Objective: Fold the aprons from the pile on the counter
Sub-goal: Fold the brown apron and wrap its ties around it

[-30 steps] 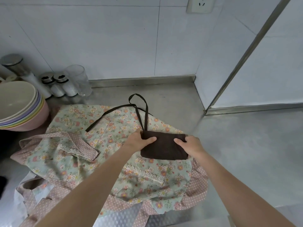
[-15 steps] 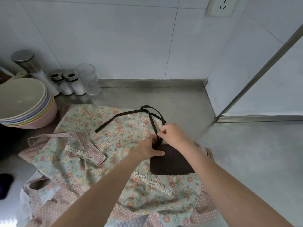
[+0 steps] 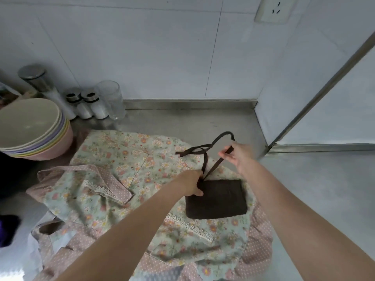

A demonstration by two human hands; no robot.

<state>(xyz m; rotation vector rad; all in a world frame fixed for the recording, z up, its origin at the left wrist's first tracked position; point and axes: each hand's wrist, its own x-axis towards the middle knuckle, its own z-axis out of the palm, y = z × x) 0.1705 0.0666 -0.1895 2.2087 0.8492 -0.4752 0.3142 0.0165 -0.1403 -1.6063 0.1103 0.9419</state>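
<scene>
A dark brown apron folded into a small rectangle (image 3: 217, 199) lies on top of a floral apron (image 3: 125, 165) with pink dotted trim, spread over the steel counter (image 3: 314, 189). My left hand (image 3: 189, 183) holds the folded rectangle at its top left corner, where the straps come out. My right hand (image 3: 236, 154) pinches one brown strap (image 3: 213, 169) and holds it taut, up and to the right. The rest of the strap loops (image 3: 203, 148) loosely behind it.
A stack of pastel bowls (image 3: 30, 128) stands at the left. Behind it are a steel-capped jar (image 3: 38, 82), two shakers (image 3: 85, 104) and a glass (image 3: 110, 99) against the wall. A wall corner with a metal strip (image 3: 316, 94) bounds the counter at the right.
My right hand left the folded rectangle's right edge, took the strap near my left hand, then pulled it up and right until taut. The strap loop shifted right.
</scene>
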